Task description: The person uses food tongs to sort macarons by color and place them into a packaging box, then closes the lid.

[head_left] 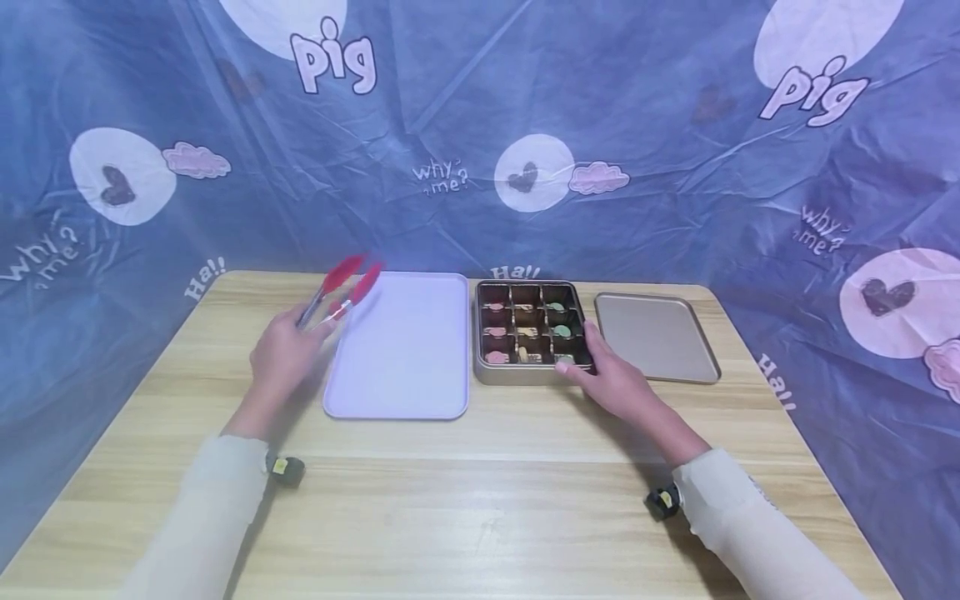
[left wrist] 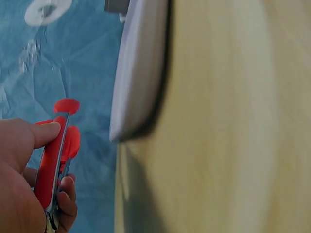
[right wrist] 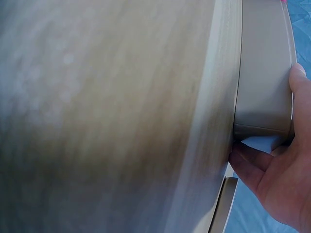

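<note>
My left hand point(head_left: 285, 354) grips a pair of red-tipped metal tongs point(head_left: 347, 277), their tips apart over the back left corner of the white tray. In the left wrist view the thumb lies along the red handle of the tongs point(left wrist: 50, 170) and the fingers curl beneath. My right hand point(head_left: 618, 385) holds the front right corner of a gold tin point(head_left: 517, 377). Its thumb lies on the tin's rim and the fingers curl at its right side, as the right wrist view shows of the tin point(right wrist: 265, 68). Inside, a dark divider has several compartments with small pink, yellow and green pieces.
The white rectangular tray point(head_left: 405, 358) lies left of the tin. To the tin's right rests a flat gold lid point(head_left: 660, 337). A blue printed cloth point(head_left: 450, 108) hangs behind the wooden table point(head_left: 450, 517) and along its sides.
</note>
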### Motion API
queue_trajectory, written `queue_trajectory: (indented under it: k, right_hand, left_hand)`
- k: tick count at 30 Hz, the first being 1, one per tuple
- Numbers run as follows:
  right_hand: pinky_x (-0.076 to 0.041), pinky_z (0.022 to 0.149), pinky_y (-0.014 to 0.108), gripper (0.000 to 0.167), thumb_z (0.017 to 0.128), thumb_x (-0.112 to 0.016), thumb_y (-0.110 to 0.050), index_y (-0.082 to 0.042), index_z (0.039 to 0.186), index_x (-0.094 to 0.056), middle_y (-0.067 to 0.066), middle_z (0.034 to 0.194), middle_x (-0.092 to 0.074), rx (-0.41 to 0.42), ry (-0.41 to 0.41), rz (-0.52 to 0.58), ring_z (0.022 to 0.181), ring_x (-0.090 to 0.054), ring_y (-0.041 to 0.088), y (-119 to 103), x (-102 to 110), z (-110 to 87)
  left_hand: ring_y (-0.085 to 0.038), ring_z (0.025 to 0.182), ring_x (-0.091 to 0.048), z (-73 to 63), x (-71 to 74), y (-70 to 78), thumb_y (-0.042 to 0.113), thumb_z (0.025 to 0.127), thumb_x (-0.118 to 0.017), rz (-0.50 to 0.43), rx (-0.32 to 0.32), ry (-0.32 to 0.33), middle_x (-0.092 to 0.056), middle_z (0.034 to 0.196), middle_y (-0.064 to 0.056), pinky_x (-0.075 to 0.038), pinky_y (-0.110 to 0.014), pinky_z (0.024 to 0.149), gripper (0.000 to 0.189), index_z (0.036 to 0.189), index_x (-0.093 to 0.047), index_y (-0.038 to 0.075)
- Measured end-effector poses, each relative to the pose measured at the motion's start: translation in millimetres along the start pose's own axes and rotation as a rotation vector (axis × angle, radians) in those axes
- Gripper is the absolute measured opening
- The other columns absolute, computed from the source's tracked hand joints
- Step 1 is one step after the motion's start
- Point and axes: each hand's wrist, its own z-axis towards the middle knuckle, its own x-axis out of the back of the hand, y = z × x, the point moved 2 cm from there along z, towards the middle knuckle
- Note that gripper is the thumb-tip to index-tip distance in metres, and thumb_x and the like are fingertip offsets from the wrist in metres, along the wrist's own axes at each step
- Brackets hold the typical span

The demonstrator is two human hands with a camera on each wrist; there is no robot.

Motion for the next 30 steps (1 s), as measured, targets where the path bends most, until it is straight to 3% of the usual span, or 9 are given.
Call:
queue_trajectory:
  k: [8,13,15,19,23,30]
  right_hand:
    - [-0.023,0.117,0.065,0.100,0.091,-0.043,-0.078,-0.033,0.157,0.018,0.006,0.170,0.004,-0.003,-0.006,0.004,0.149,-0.022,0.048,0.9,0.0,0.3]
    - [-0.022,0.118,0.064,0.101,0.091,-0.043,-0.078,-0.032,0.157,0.018,0.007,0.170,0.004,-0.003,-0.008,0.010,0.150,-0.020,0.047,0.4,-0.2,0.2]
    - [-0.021,0.118,0.064,0.102,0.091,-0.043,-0.078,-0.031,0.157,0.018,0.007,0.170,0.004,-0.003,-0.009,0.012,0.151,-0.020,0.047,-0.2,-0.1,-0.1]
    - [-0.022,0.118,0.064,0.102,0.091,-0.043,-0.078,-0.030,0.158,0.018,0.008,0.170,0.003,-0.002,-0.008,0.009,0.150,-0.021,0.047,-0.3,0.4,-0.2]
    - [-0.023,0.118,0.064,0.102,0.092,-0.044,-0.077,-0.029,0.159,0.017,0.009,0.170,0.002,0.002,0.001,0.005,0.150,-0.021,0.047,-0.2,1.3,0.0]
    - [-0.022,0.118,0.065,0.101,0.092,-0.044,-0.076,-0.029,0.159,0.017,0.009,0.170,0.002,0.007,-0.003,0.008,0.150,-0.022,0.048,-0.5,2.2,-0.1]
  left_hand:
    - [-0.047,0.119,-0.057,3.1,10.5,-31.4,0.056,0.097,-0.054,-0.008,0.079,-0.007,-0.061,0.133,-0.025,-0.038,-0.068,0.096,0.067,0.142,-0.053,0.007]
    - [-0.037,0.095,-0.060,6.8,14.0,-41.9,0.061,0.097,-0.050,0.026,0.147,0.015,-0.067,0.107,-0.019,-0.040,-0.048,0.076,0.059,0.116,-0.062,0.006]
    - [-0.034,0.089,-0.058,8.1,15.1,-45.8,0.063,0.097,-0.049,0.029,0.176,0.010,-0.065,0.099,-0.016,-0.038,-0.044,0.075,0.058,0.108,-0.061,0.008]
    - [-0.036,0.091,-0.057,10.1,16.8,-52.3,0.062,0.097,-0.048,0.027,0.219,-0.009,-0.062,0.096,-0.016,-0.038,-0.050,0.080,0.056,0.105,-0.059,0.007]
    - [-0.037,0.093,-0.056,11.8,18.4,-56.8,0.063,0.097,-0.047,0.047,0.229,-0.015,-0.061,0.094,-0.017,-0.038,-0.053,0.082,0.057,0.100,-0.057,0.007]
    - [-0.034,0.083,-0.057,14.4,20.3,-60.8,0.059,0.097,-0.049,0.076,0.228,-0.018,-0.060,0.087,-0.014,-0.037,-0.041,0.069,0.053,0.098,-0.056,0.007]
